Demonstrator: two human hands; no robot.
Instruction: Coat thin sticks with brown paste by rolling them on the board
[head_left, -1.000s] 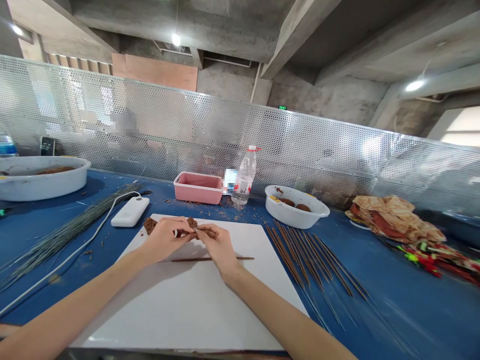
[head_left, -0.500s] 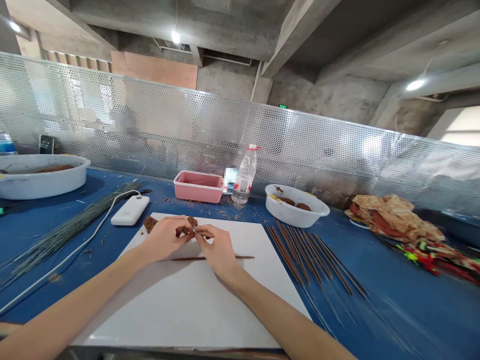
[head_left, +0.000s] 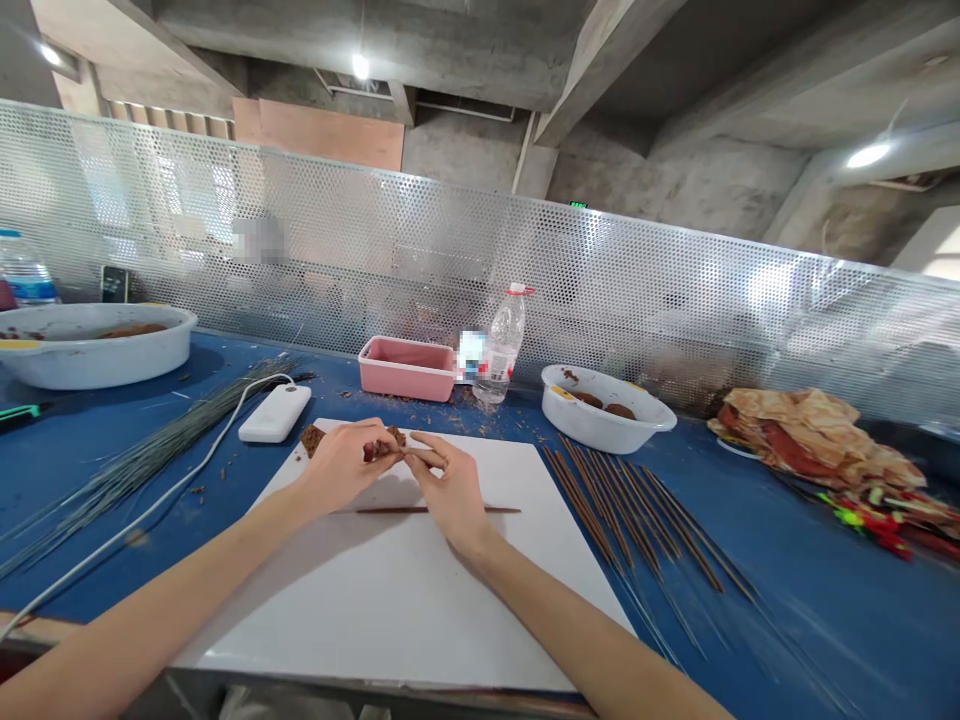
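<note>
My left hand (head_left: 346, 462) and my right hand (head_left: 456, 492) meet fingertip to fingertip above a white board (head_left: 390, 610). Curled in my left fingers is some brown clay-like dough (head_left: 370, 451). The thumb and fingers of my right hand pinch together at the left fingertips; what they hold there is too small to make out. Under the hands a thin brown-coated stick (head_left: 501, 511) lies across the board, partly hidden by my right hand. A crumbly brown lump (head_left: 311, 438) rests just left of my left hand, at the board's far edge.
Right of the board lie several brown-coated sticks (head_left: 637, 510) with bare wire ends. A white basin (head_left: 607, 430), clear bottle (head_left: 504, 350) and pink box (head_left: 405, 375) stand behind. At left are a white power bank (head_left: 276, 413), thin wires (head_left: 165, 425) and another basin (head_left: 112, 360).
The whole view has shifted slightly, moving things to the right in the picture. My fingertips stay together, with the right fingers a little more stretched out. The stick lies where it was.
</note>
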